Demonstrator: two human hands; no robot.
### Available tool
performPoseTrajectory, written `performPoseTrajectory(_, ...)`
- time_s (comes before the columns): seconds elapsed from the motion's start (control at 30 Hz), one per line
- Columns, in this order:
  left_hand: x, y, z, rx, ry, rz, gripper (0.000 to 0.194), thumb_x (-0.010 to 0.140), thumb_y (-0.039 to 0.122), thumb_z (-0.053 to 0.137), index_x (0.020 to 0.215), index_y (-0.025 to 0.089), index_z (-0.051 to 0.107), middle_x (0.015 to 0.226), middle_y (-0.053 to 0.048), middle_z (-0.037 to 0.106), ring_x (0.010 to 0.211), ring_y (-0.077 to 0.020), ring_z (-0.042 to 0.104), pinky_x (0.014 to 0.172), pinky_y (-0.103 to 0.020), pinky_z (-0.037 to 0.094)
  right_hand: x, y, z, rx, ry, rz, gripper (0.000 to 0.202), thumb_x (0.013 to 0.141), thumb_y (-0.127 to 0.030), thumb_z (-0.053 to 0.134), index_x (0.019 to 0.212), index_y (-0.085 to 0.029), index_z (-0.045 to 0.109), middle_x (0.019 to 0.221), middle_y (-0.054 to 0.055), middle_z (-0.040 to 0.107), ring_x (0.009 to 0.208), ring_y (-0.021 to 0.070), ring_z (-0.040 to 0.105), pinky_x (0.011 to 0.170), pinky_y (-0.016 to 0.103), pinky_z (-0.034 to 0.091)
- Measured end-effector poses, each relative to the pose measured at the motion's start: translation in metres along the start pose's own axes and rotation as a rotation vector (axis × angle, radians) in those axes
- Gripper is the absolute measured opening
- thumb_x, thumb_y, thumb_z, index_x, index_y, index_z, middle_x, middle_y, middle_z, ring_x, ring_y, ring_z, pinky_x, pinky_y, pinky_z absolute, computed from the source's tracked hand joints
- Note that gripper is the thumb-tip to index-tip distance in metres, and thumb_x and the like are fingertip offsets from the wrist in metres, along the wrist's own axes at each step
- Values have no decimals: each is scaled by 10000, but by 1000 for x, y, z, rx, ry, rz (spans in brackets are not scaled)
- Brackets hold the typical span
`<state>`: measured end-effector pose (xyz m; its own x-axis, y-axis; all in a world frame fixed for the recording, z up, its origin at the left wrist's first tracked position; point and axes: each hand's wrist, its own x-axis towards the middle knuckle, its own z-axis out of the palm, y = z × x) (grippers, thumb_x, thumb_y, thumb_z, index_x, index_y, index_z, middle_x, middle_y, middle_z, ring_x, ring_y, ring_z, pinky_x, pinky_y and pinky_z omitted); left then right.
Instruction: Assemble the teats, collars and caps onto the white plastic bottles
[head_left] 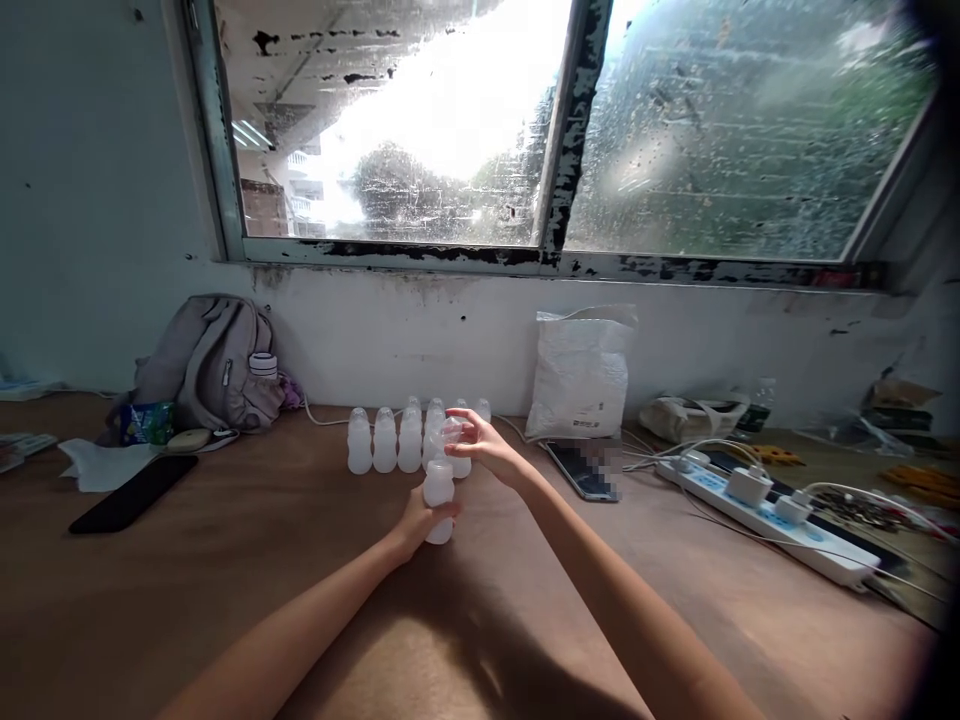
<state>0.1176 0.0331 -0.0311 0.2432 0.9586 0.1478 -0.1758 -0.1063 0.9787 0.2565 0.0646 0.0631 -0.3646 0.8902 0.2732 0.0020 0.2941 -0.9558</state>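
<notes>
My left hand (421, 522) is wrapped round the waist of a small translucent white bottle (439, 483), which looks like a baby bottle. Its top is uncovered and shows a neck. Just above and behind it, my right hand (484, 447) pinches a clear domed cap (450, 432) between thumb and fingers. The cap is apart from the bottle's neck and partly blends with the bottles behind. Several similar bottles with domed tops stand upright in rows beyond my hands, including a bottle (360, 442) at the left end. My right hand hides some of them.
A brown table (262, 560) spans the view below a window. Left are a grey backpack (214, 360), white paper (109, 465) and a black phone-like slab (133, 494). Right are a white plastic bag (581, 375), a phone (581, 468) and a power strip (772, 520) with cables.
</notes>
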Motion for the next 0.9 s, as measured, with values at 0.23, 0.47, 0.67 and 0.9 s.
performPoseTrajectory(0.23,1,1,1,5,12,-30,273,538,219,698,711,127,507,558,18,537,451,-118,521,448,-249,409,-2,8,2,-116,-86,95,524,604,-266,701,1092,-218,516,924,37,585,779,131,539,617,226,424)
performPoseTrajectory(0.47,1,3,1,23,2,-27,261,544,201,689,710,129,501,549,21,543,455,-118,519,452,-244,398,-8,10,-4,-142,-118,99,462,704,-371,607,1131,-221,512,816,12,572,727,118,516,563,204,407)
performPoseTrajectory(0.67,-1,4,3,38,-24,-16,255,542,199,689,714,122,517,533,27,536,442,-112,507,447,-241,390,-6,16,-3,-152,-63,109,410,691,-391,617,1039,-184,551,800,15,557,703,113,515,545,198,406)
performPoseTrajectory(0.9,3,-3,3,48,-31,5,254,550,204,689,719,121,519,547,19,537,454,-115,511,450,-242,396,-10,13,8,-154,69,196,488,655,-423,656,1025,-171,461,796,27,598,685,128,547,552,220,425)
